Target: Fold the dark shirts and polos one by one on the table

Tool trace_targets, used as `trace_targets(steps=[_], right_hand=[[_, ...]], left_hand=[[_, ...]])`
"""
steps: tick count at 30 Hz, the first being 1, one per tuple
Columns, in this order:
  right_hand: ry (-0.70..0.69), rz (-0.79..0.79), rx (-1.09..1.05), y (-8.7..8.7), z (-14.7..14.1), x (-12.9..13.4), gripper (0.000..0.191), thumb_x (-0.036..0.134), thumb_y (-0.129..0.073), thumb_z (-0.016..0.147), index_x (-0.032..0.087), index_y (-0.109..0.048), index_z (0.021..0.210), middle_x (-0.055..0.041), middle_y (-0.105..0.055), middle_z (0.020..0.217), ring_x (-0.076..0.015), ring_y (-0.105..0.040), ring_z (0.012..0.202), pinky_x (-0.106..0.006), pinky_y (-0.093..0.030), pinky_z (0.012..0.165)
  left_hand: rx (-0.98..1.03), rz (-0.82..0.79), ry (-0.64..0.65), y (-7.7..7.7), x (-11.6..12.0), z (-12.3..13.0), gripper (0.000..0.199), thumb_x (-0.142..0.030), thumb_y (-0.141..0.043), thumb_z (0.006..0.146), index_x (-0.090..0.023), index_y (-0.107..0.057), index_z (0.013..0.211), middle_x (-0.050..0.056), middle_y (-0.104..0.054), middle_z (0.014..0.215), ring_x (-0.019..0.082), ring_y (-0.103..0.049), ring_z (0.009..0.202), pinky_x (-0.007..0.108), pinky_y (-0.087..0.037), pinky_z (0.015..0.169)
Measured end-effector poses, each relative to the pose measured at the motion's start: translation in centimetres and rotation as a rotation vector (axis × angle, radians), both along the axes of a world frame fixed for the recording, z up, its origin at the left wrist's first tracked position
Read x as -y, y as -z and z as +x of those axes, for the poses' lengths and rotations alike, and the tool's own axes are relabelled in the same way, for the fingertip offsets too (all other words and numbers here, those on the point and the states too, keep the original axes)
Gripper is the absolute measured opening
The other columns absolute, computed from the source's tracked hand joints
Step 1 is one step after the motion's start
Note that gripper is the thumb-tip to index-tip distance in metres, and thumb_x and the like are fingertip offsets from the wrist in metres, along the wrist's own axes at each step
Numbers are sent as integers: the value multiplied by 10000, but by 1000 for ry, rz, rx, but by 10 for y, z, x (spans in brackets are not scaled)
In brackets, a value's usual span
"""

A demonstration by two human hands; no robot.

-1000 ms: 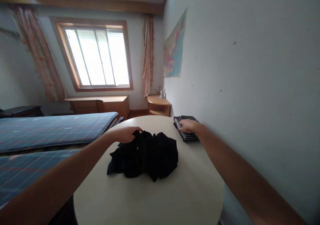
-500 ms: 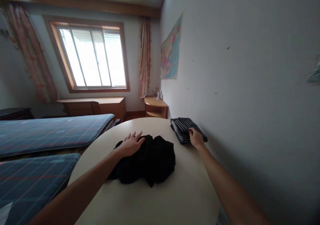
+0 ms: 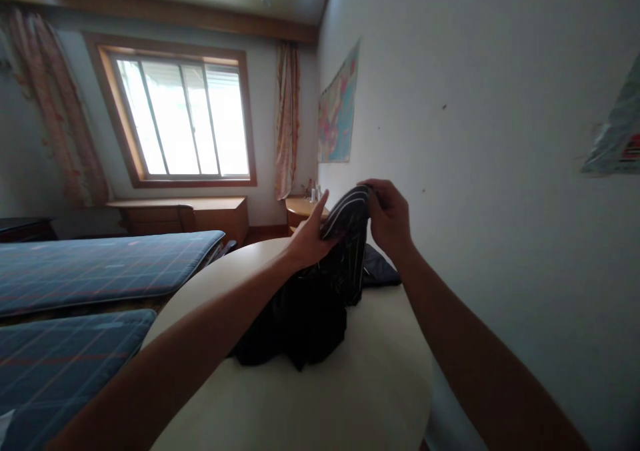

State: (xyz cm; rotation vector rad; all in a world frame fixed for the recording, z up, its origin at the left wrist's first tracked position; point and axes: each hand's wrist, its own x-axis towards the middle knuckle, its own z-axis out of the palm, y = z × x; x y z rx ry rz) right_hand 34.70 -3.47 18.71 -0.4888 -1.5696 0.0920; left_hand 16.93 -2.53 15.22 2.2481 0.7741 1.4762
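A black cloth with white pinstripes (image 3: pixel 354 254), folded and hanging in a curve, is lifted above the round table. My right hand (image 3: pixel 391 217) is closed on its top right edge. At its left edge is my left hand (image 3: pixel 311 239), thumb pointing up and the other fingers around the cloth, partly hidden. Under my left forearm and wrist lies a crumpled black cloth (image 3: pixel 310 331) on the table. A dark folded cloth (image 3: pixel 381 267) rests behind my right wrist at the table's right side.
The cream round table (image 3: pixel 370 384) stands close to the white wall (image 3: pixel 480 237) on my right. Blue plaid mattresses (image 3: pixel 100 271) are on the left. Farther back are a wooden desk (image 3: pixel 220 204) under the window and a small corner shelf (image 3: pixel 299 207).
My right hand has raised the striped cloth from the table and brought it left. My left hand has moved from the crumpled black cloth up to the striped one. A dark folded cloth now shows.
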Motion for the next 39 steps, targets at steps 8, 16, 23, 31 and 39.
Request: trace_targets(steps=[8,16,23,31,39], right_hand=[[23,-426,404,53,-1,15,944,535,-763,741,279,-287,1515,-119,-537,1396,-295,-531,1242,-477,-447,1023],[256,-555,559,67,12,-12,282,395,-476,924,181,-650,866,-59,-692,824,-207,-613,769,-302,-445,699],[45,-403,-174,-1,14,-30,356,566,-464,925,237,-561,1022,6,-642,822,-170,-617,765,-286,-484,645],[-375,-175,8,-55,-70,3,478,667,-462,929,300,-512,1231,-2,-637,1047,-194,-620,1044,-337,-561,854],[-393,-209,35,-48,-52,-10,463,589,-590,880,318,-502,1245,-9,-656,1180,-185,-602,1130,-400,-513,943]], left_hand=[[650,-21,-82,-75,9,-25,200,-313,-625,799,-180,-645,946,23,-682,844,186,-644,823,312,-554,750],[665,-35,-237,-108,6,-78,98,-254,-616,793,-221,-637,882,26,-701,913,205,-664,919,329,-547,824],[470,-36,-251,-79,12,-82,318,-385,-732,762,-185,-658,998,60,-722,1045,224,-671,973,380,-535,910],[290,-144,21,-55,17,-33,540,-458,-835,647,-166,-652,1063,74,-737,1000,274,-674,1002,428,-552,905],[566,261,-305,-97,13,-85,280,-378,-689,844,-165,-652,1023,27,-692,1142,187,-549,1196,393,-405,1017]])
